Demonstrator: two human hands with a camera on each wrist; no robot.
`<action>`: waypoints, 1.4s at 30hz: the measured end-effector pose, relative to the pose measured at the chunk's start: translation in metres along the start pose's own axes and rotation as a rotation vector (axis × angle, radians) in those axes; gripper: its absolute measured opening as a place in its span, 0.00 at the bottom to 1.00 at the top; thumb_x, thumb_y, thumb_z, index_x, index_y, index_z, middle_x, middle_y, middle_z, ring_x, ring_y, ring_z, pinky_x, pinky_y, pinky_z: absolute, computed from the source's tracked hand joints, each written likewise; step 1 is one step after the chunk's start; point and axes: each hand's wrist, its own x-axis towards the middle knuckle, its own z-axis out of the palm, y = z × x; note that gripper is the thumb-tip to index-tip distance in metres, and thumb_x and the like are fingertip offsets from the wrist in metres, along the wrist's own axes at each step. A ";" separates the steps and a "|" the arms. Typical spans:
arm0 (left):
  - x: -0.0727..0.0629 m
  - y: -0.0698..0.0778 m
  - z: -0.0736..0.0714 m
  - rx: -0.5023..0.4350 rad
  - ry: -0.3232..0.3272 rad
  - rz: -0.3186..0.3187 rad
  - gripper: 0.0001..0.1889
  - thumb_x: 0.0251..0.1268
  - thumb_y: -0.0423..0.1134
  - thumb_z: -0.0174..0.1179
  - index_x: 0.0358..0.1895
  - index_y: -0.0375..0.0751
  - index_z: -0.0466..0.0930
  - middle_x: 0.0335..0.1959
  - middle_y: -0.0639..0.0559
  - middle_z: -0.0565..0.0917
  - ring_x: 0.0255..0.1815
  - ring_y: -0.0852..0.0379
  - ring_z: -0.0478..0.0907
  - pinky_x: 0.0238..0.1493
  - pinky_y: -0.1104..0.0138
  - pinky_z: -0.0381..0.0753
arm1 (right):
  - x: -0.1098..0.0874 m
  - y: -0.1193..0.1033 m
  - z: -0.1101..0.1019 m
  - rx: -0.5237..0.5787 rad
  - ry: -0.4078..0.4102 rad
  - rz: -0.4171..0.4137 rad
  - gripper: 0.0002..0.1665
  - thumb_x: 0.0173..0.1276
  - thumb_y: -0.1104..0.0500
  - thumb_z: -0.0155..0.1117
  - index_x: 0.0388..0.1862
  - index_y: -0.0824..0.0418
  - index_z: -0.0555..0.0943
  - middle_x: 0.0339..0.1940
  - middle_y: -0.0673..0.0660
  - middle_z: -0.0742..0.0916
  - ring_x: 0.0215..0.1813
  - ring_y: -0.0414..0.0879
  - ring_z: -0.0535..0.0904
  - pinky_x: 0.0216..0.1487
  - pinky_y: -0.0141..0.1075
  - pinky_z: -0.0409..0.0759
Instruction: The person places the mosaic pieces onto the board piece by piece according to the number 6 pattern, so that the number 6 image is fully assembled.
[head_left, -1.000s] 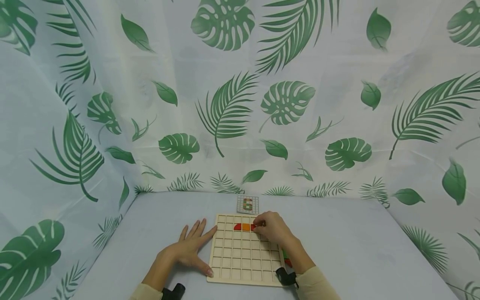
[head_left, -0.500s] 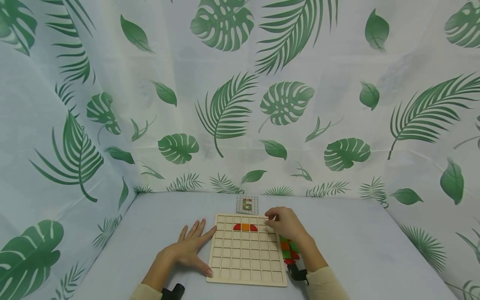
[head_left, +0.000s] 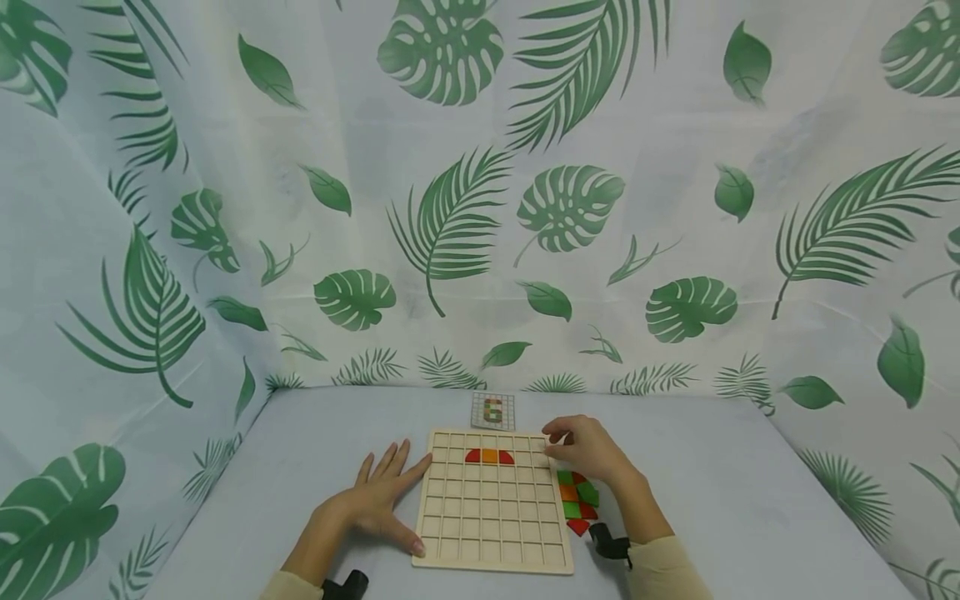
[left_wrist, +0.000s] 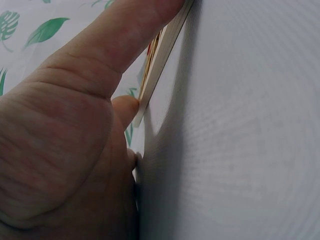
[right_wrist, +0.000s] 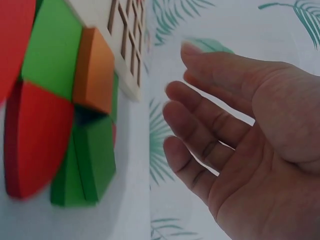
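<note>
A pale wooden grid board [head_left: 491, 526] lies in front of the person. In one upper row of it sit an orange square tile [head_left: 490, 456] and, on either side, a rounded red tile [head_left: 473, 456] and another red tile [head_left: 506, 457]. My left hand [head_left: 375, 504] spreads beside the board, thumb and index finger touching its left edge. The right hand [head_left: 588, 450] hovers over the board's upper right edge; in the right wrist view its fingers bend loosely with nothing between them.
Several loose tiles in red, green and orange, among them a green tile [right_wrist: 95, 157] and an orange tile [right_wrist: 95, 70], lie heaped at the board's right side. Behind the board lies a small gridded pattern card [head_left: 492, 411]. A leaf-print curtain [head_left: 480, 208] stands behind the table.
The right hand has let go of the right-hand red tile, which stays in its cell, and has moved right to the board's edge, uncovering the loose tiles. The left hand stays put.
</note>
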 end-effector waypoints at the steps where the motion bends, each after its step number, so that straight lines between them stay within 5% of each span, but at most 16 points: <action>1: 0.000 0.000 0.000 -0.001 0.000 -0.002 0.73 0.29 0.73 0.81 0.85 0.58 0.51 0.87 0.36 0.38 0.88 0.35 0.31 0.81 0.33 0.27 | -0.001 0.001 -0.001 0.002 -0.004 0.004 0.14 0.68 0.62 0.74 0.52 0.60 0.89 0.41 0.53 0.89 0.38 0.44 0.80 0.40 0.37 0.81; 16: 0.002 -0.003 0.003 0.005 0.004 -0.012 0.73 0.27 0.74 0.80 0.85 0.60 0.51 0.87 0.35 0.38 0.88 0.35 0.32 0.81 0.32 0.28 | -0.006 0.014 -0.014 0.038 -0.095 0.037 0.15 0.66 0.60 0.76 0.51 0.60 0.89 0.40 0.51 0.89 0.38 0.45 0.79 0.38 0.35 0.82; 27: 0.003 -0.002 0.001 0.010 0.004 -0.010 0.73 0.28 0.75 0.80 0.85 0.60 0.52 0.87 0.35 0.38 0.88 0.35 0.32 0.81 0.32 0.28 | -0.011 0.017 -0.017 0.043 -0.188 0.103 0.06 0.60 0.64 0.78 0.36 0.57 0.91 0.30 0.51 0.86 0.33 0.45 0.79 0.33 0.37 0.80; 42: 0.004 -0.004 0.003 0.008 0.000 -0.015 0.73 0.28 0.75 0.80 0.85 0.61 0.51 0.87 0.37 0.38 0.88 0.36 0.31 0.81 0.33 0.28 | -0.014 0.018 -0.012 0.006 -0.218 0.075 0.09 0.56 0.68 0.80 0.32 0.57 0.90 0.28 0.51 0.85 0.33 0.46 0.77 0.33 0.38 0.80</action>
